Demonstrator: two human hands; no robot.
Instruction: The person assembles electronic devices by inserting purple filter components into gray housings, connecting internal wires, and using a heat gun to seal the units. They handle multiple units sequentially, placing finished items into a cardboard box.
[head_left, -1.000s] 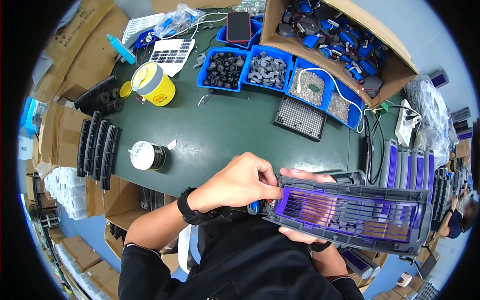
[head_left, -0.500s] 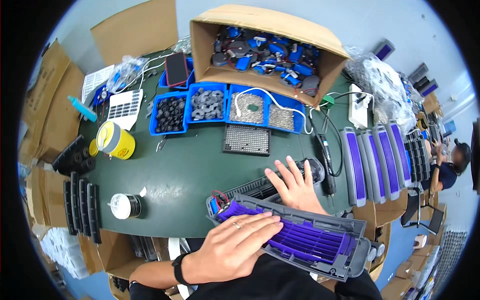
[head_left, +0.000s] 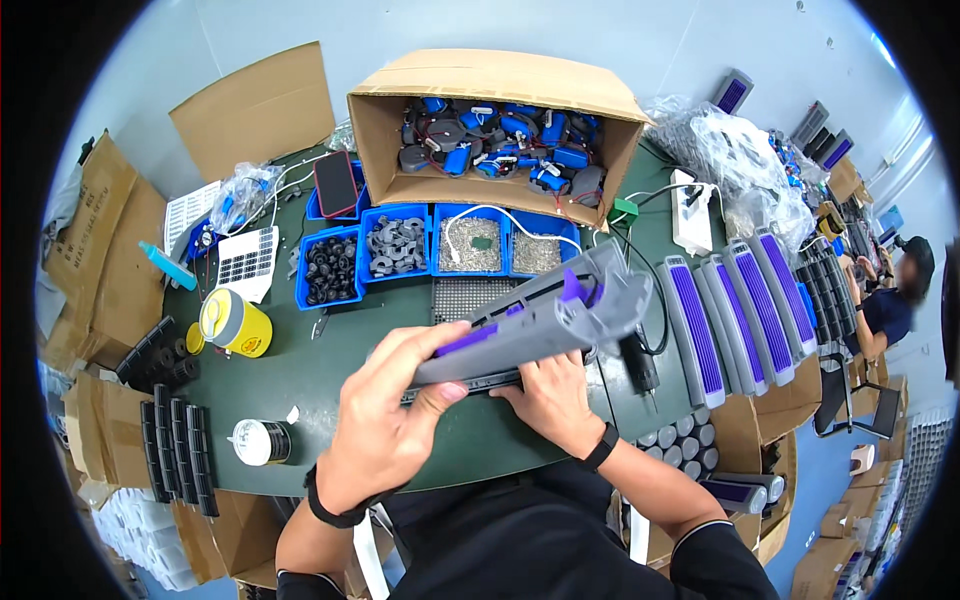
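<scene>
A: Left hand; what is in its grip?
B: Closed around the left end of the grey cover; thumb on the near side, fingers over the upper edge; a strip of purple grille shows along the cover's inner face.
A: Position of the cover?
B: Above the middle of the green table; tilted, right end raised; a black base sits beneath, mostly hidden; cannot tell whether these 2 touch.
A: Right hand?
B: At the near edge of the base, thumb against it; some fingertips are out of sight behind the cover; cannot tell how firmly it grips.
A: Surroundings?
B: Right of the hands, a black screwdriver, then 4 grey-and-purple panels side by side; beyond the cover, a black tray partly covered, a row of 4 blue bins with small parts, a cardboard box of blue and grey parts; leftward, a yellow cup, a white tub and 4 black rollers.
</scene>
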